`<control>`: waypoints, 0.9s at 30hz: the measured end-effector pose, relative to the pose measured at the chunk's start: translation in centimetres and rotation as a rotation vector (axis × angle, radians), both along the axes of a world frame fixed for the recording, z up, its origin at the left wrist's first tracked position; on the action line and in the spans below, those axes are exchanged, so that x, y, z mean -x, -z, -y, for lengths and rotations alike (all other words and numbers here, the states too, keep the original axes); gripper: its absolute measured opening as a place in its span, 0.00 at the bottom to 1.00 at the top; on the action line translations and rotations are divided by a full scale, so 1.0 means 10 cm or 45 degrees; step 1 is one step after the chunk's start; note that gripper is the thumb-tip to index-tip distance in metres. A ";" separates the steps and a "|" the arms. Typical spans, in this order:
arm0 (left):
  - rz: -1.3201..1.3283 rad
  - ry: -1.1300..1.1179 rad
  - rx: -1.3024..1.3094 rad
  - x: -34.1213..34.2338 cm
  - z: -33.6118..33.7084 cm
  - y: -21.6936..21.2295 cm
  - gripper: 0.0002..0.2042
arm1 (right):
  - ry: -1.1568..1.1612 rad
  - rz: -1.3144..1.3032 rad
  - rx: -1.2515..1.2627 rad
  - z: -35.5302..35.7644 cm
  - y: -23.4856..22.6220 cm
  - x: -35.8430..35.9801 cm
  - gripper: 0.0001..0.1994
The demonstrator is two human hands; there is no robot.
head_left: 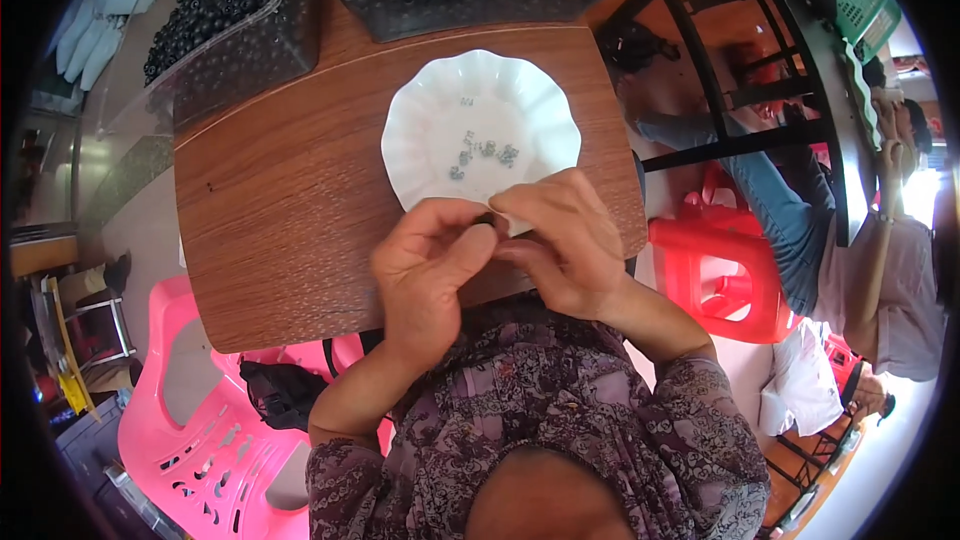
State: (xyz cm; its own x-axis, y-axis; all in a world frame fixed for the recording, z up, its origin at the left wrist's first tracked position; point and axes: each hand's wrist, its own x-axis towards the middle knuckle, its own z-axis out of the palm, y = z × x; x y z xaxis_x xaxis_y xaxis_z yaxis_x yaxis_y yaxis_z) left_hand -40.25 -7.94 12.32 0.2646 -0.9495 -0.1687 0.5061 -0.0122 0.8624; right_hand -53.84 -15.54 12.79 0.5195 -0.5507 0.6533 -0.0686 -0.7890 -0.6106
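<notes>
Brown wood-grain table (pixel 270 200), seen from above. Left hand (pixel 425 275) and right hand (pixel 560 240) meet at the near rim of a white scalloped dish (pixel 420 120); fingers (pixel 470 240) of both pinched together on a small dark bead (pixel 484 221), mostly hidden. Dish centre holds a few small grey-green beads (pixel 482 152). Beyond the dish, two clear bins of black beads (pixel 215 0). Left of the dish, below table level, a pink plastic chair (pixel 190 430); right of it, a red stool (pixel 715 275) and another seated person (pixel 880 270).

Small beads (pixel 482 152) in dish (pixel 420 115), perhaps behind hands (pixel 500 240).
</notes>
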 end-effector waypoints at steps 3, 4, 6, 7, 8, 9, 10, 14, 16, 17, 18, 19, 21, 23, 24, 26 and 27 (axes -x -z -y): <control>0.293 -0.149 0.112 -0.29 0.04 -0.14 0.05 | 0.192 -0.129 -0.089 0.18 -0.02 0.09 0.22; 0.462 -0.211 0.161 -0.42 0.09 -0.22 0.06 | 0.241 -0.186 -0.096 0.28 0.00 0.12 0.20; 0.912 -0.339 0.267 -0.75 0.24 -0.37 0.06 | 0.318 -0.210 -0.199 0.46 0.03 0.10 0.13; 0.921 -0.460 0.302 -0.90 0.35 -0.43 0.06 | 0.313 -0.205 -0.196 0.55 0.04 0.07 0.13; 0.957 -0.530 0.232 -1.04 0.48 -0.52 0.07 | 0.293 -0.256 -0.157 0.66 0.09 0.08 0.12; 1.089 -0.609 0.264 -1.27 0.65 -0.50 0.08 | 0.269 -0.305 -0.116 0.75 0.11 0.07 0.11; 1.128 -0.622 0.250 -1.45 0.78 -0.56 0.08 | 0.268 -0.299 -0.110 0.84 0.10 0.04 0.11; 1.320 -0.721 0.214 -2.40 1.17 -0.52 0.07 | 0.283 -0.250 0.052 1.01 -0.05 -0.13 0.10; 1.422 -0.764 0.155 -2.68 1.24 -0.56 0.08 | 0.287 -0.179 0.168 1.16 -0.18 -0.21 0.09; 1.802 -0.786 -0.074 -2.70 1.29 -0.58 0.08 | 0.319 -0.130 0.213 1.22 -0.27 -0.21 0.09; 2.172 -0.803 -0.325 -2.72 1.32 -0.61 0.09 | 0.347 -0.080 0.259 1.28 -0.36 -0.21 0.09; 2.125 -0.679 -0.465 -2.75 1.33 -0.63 0.12 | 0.373 -0.043 0.299 1.37 -0.42 -0.21 0.09; 2.357 -0.823 -0.287 -2.67 1.28 -0.58 0.13 | 0.427 -0.110 0.411 1.51 -0.64 -0.26 0.09; 2.642 -0.970 0.048 -2.31 1.28 -0.59 0.16 | 0.476 -0.145 0.353 1.75 -0.69 -0.31 0.07; 2.540 -0.898 0.284 -2.00 1.26 -0.63 0.15 | 0.496 -0.157 0.354 1.90 -0.69 -0.33 0.07; 2.334 -0.630 0.570 -1.54 1.17 -0.65 0.13 | 0.458 -0.364 0.138 2.12 -0.75 -0.44 0.08; 2.270 -0.471 0.667 -1.35 1.13 -0.62 0.10 | 0.422 -0.506 0.019 2.23 -0.75 -0.54 0.09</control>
